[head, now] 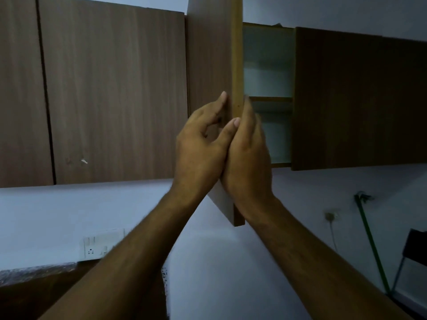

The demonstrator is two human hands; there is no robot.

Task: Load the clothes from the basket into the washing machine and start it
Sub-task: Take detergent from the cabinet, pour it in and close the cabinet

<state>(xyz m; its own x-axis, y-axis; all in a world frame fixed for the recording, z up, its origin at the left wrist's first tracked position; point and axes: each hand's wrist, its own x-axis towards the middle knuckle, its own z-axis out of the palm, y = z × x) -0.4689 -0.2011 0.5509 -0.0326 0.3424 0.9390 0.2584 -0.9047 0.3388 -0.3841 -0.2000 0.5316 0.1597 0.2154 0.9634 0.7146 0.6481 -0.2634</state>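
Neither the basket, the clothes nor the washing machine is in view. I am looking up at a row of brown wall cabinets. One cabinet door (209,65) stands open, edge-on to me. My left hand (198,148) holds the door near its free edge, with fingertips on the outer face and the thumb on the pale edge strip. My right hand (248,158) lies against the door's inner side with its fingers pointing straight up. The two hands touch each other below the thumb.
The open cabinet (268,88) shows a pale interior with one shelf. Closed doors flank it on the left (111,95) and right (358,98). A switch plate (102,247) is on the wall. A green-handled tool (369,239) and a dark chair (416,250) are at the right.
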